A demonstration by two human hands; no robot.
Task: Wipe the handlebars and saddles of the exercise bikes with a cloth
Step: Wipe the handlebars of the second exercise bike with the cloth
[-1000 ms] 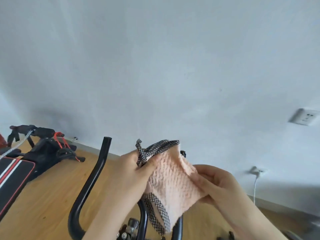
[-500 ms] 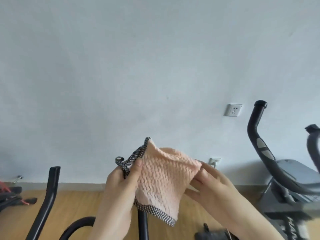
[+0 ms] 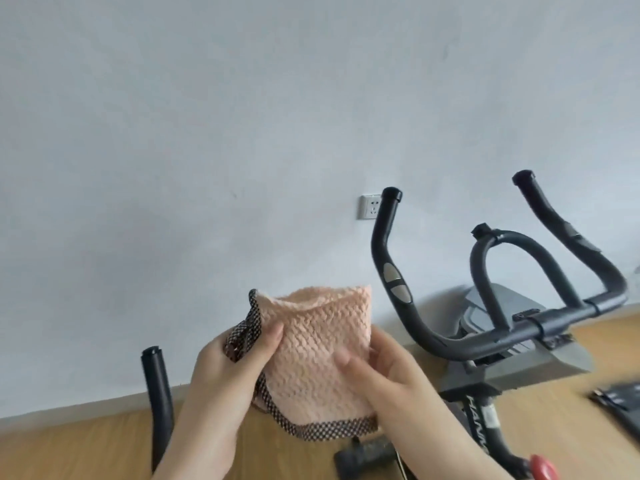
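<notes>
Your left hand (image 3: 225,362) and right hand (image 3: 388,372) each pinch a side of the folded pink cloth (image 3: 318,358), held up in mid-air. Just to its right rise the grey handlebars (image 3: 502,336). Beyond them are a white wall (image 3: 242,116), a socket (image 3: 370,207) and the wooden floor (image 3: 86,445).

Head-worn view, forward toward wall (image 3: 242,116)

Wooden floor (image 3: 79,441), grey exercise bike (image 3: 568,355) standing on it, flat black object (image 3: 620,399)
</notes>
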